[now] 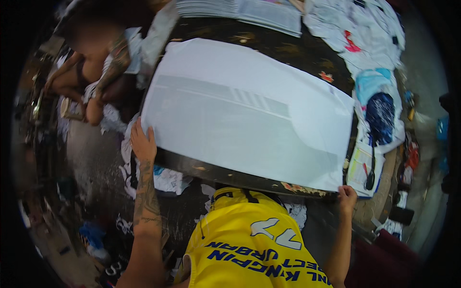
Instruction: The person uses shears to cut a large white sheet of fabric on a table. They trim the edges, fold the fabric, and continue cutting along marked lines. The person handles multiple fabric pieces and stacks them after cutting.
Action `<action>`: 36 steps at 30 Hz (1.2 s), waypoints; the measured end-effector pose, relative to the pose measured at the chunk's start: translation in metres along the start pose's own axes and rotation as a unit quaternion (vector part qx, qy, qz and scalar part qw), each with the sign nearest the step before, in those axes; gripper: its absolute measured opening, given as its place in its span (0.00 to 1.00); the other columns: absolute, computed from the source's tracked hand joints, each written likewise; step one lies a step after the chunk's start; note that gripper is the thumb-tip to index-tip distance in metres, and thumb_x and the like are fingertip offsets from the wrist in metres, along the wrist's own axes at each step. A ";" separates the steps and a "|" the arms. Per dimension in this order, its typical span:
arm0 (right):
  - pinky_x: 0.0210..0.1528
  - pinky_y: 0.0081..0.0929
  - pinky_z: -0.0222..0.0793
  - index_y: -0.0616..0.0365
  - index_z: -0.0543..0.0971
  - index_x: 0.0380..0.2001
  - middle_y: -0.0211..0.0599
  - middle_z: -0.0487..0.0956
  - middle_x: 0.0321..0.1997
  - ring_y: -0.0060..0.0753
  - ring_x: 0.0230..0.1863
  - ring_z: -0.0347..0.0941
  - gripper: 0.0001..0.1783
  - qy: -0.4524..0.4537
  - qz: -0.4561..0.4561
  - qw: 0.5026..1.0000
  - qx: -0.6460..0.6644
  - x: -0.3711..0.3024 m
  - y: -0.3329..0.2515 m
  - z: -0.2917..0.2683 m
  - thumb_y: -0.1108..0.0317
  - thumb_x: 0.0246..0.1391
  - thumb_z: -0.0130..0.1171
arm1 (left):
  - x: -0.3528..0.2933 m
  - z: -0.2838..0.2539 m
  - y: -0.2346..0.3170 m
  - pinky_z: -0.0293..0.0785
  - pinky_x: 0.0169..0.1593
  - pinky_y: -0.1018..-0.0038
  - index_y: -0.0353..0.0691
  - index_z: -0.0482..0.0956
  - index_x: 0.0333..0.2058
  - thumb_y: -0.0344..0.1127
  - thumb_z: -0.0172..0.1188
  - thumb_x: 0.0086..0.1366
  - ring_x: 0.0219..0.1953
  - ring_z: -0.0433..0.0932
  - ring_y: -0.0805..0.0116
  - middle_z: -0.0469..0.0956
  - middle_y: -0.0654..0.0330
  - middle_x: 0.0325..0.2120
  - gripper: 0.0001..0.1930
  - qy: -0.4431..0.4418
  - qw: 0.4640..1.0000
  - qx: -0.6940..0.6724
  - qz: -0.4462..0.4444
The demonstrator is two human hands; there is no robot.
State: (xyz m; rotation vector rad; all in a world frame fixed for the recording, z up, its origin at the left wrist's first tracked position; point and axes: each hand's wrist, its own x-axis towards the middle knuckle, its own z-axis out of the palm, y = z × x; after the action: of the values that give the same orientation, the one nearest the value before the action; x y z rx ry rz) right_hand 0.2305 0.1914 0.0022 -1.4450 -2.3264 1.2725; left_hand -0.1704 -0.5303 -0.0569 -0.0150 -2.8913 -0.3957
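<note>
A large white sheet [230,62] lies across a dark, worn table [269,45]. A pale grey area with a band and slanted stripes shows on the sheet; whether it lies on top or beneath cannot be told. My left hand [143,140] rests at the sheet's left edge, fingers stretched out and thumb apart, holding nothing. At the near right corner my right hand [346,198] is closed, with thumb and fingers pinching the sheet's corner. Its fingertips are only partly visible.
White stacked sheets [273,18] lie at the far edge. To the right are crumpled white cloth [355,36], a dark blue plastic bundle [380,117] and a black-handled tool [370,180]. Another person [93,72] sits at the far left. White scraps [170,182] lie below the table.
</note>
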 end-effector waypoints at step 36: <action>0.31 0.36 0.67 0.64 0.81 0.30 0.42 0.76 0.26 0.39 0.25 0.72 0.10 -0.022 -0.009 1.000 -0.007 -0.020 -0.011 0.011 0.70 0.62 0.72 | -0.042 0.114 0.661 0.65 0.69 0.51 0.44 0.82 0.55 0.33 0.70 0.63 0.62 0.73 0.49 0.77 0.50 0.57 0.21 -0.201 0.876 -0.128 0.419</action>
State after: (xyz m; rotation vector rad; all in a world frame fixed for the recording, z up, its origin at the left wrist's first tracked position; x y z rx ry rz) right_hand 0.2277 0.1673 0.0089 -1.4094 -2.3755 1.2994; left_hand -0.1277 0.1381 0.0012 -1.4839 -2.7986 -0.6358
